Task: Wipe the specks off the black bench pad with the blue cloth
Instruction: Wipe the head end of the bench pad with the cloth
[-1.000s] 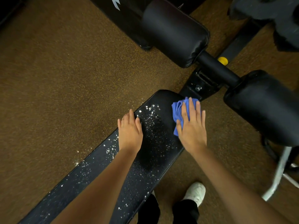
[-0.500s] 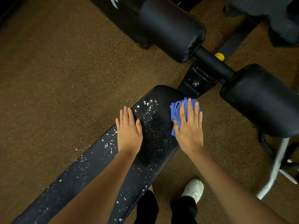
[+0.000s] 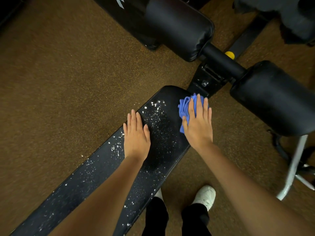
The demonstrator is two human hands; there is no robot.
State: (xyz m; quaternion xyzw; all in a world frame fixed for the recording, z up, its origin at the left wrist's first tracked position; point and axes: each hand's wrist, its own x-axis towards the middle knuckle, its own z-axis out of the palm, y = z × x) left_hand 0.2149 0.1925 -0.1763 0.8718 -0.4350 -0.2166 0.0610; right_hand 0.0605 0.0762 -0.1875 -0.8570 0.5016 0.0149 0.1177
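The black bench pad [image 3: 95, 178] runs from lower left to the centre, dotted with white specks [image 3: 156, 114]. My left hand [image 3: 136, 135] lies flat on the pad's left edge, fingers together, holding nothing. My right hand [image 3: 198, 123] presses flat on the bunched blue cloth [image 3: 185, 106] at the pad's far right corner. The cloth shows only past my fingers and thumb; the rest is under my palm.
Two black roller pads [image 3: 179, 26] [image 3: 276, 97] on a bar [image 3: 221, 60] stand just beyond the bench end, with a yellow knob [image 3: 229, 55]. A white metal frame leg [image 3: 293, 167] is at right. My white shoes [image 3: 205, 196] stand on the brown floor [image 3: 51, 82] below the pad.
My right hand and the cloth have stayed at the pad's far right corner, shifting only slightly. My left hand keeps its place on the pad. The view has drifted a little.
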